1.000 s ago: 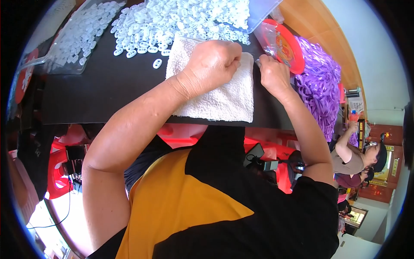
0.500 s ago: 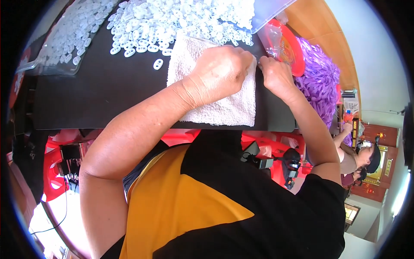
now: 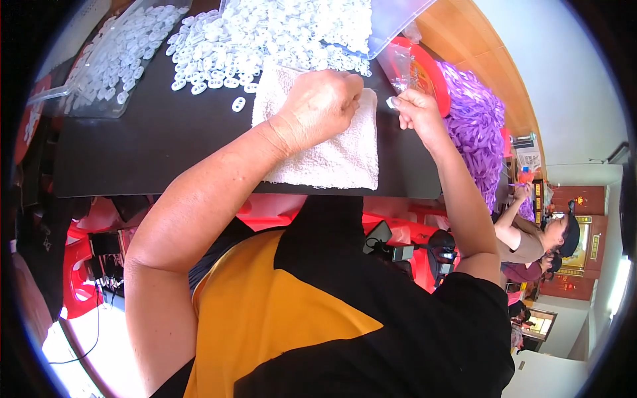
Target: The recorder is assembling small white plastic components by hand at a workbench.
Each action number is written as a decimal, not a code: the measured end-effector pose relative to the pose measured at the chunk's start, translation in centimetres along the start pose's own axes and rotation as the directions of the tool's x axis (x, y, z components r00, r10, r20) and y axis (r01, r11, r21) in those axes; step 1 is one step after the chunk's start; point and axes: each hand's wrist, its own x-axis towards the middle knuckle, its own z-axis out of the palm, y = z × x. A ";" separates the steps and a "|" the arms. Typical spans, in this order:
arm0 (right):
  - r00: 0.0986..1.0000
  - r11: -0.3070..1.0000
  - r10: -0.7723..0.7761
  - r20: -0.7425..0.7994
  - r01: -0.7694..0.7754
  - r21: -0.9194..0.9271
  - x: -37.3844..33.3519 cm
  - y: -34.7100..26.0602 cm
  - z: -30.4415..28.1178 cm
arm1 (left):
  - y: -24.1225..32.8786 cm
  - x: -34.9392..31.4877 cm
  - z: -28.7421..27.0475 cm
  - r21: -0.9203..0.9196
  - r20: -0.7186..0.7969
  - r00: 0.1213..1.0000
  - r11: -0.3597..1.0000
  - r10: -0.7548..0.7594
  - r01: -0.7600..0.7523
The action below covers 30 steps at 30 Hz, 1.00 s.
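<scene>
My left hand is closed over a white terry cloth spread on the dark table; whatever its fingers grip is hidden. To the right of the cloth, my right hand pinches a small white plastic piece between thumb and fingertips, its other fingers curled. Beyond the cloth lies a large heap of white oval two-hole plastic pieces. One loose oval piece rests alone to the left of the cloth.
A clear container of similar pieces stands at far left, a translucent bin at the back. A red round tray with clear plastic film and a pile of purple strips lie at right. Another person sits beyond.
My right hand has drawn away from the left, and the white piece in its fingertips now shows. The left hand stays closed over the cloth. The whole view has shifted slightly.
</scene>
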 end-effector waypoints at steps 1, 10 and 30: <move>1.000 1.000 -0.016 -0.015 0.015 -0.015 -0.1 0.0 -0.1 | 0.1 0.1 0.1 0.000 0.003 1.000 1.000 0.000 0.000; 0.933 0.545 -0.335 0.133 0.307 -0.781 0.0 -0.1 1.0 | -0.2 -0.2 0.5 0.027 -0.006 0.999 0.999 0.043 -0.043; 0.863 0.347 -0.451 0.228 0.405 -0.846 0.5 0.3 0.6 | -0.4 -0.1 0.7 0.075 0.003 0.996 0.993 0.091 -0.091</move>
